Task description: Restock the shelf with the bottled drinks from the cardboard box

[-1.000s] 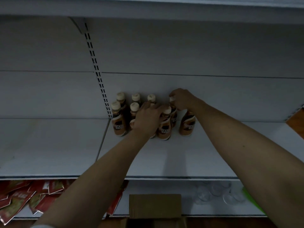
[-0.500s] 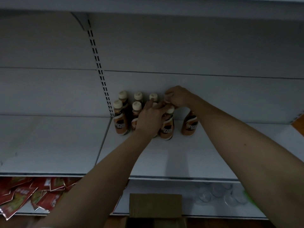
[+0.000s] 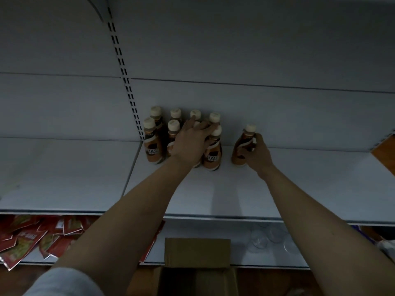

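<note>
Bottle (image 3: 243,146) — right hand (image 3: 257,155) now grips it, off the cluster (image 3: 171,133).

Two bare forearms; left hand (image 3: 189,144) and right hand (image 3: 257,155) ungloved. Grey sleeve (image 3: 64,283) covers the left upper arm.

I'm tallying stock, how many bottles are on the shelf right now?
8 visible. Four along the back wall, three in front, one apart in the right hand. The left hand likely hides another.
</note>
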{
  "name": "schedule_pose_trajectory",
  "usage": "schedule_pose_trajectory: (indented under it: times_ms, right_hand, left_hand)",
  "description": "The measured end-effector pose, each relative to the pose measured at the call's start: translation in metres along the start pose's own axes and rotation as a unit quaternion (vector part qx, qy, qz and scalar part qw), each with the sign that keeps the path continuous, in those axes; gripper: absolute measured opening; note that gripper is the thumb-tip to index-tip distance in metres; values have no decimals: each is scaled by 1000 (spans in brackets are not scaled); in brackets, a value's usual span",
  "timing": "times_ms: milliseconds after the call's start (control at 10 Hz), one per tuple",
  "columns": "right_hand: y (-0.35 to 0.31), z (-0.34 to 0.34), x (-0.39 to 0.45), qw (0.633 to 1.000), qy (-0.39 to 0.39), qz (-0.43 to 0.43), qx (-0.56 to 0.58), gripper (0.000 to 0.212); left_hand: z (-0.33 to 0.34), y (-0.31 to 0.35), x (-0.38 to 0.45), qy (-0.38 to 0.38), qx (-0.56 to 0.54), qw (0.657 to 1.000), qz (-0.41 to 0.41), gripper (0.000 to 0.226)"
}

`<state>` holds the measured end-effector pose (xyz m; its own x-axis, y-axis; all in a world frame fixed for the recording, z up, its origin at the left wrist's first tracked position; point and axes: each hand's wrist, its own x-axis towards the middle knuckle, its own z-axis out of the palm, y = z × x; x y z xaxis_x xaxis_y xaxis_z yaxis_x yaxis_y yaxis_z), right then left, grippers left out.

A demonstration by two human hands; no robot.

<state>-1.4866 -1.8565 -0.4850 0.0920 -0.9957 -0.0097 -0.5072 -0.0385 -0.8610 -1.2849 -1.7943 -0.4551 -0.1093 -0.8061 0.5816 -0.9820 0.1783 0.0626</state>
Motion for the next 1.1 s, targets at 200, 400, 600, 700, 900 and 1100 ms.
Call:
schedule_pose_trajectory:
  times_ms: [200, 400, 600, 700, 900, 1100]
  right_hand:
    - [-4, 0, 3, 999, -10, -26, -37, 49]
    - [-17, 20, 5, 997, -55, -46, -32, 46]
    - [-22, 29, 10, 996, -64, -51, -25, 43]
    - [-23, 26, 10, 995, -80, -38, -34, 47]
    - [-31, 22, -5, 995, -87, 41, -25, 77]
    - [-49, 19, -30, 996, -20, -30, -86, 20]
  left_hand:
    - [-2, 0, 0, -35, -29, 999, -21, 41]
    - [3, -3, 2, 8, 1, 1000, 9, 40]
    - [8, -5, 1, -17, -5, 1000, -6, 40]
    - [7, -4, 2, -15, -6, 1000, -15, 41]
    - [-5, -5, 2, -147, -7, 989, -4, 65]
    - [-24, -6, -26, -98, 7, 993, -64, 67]
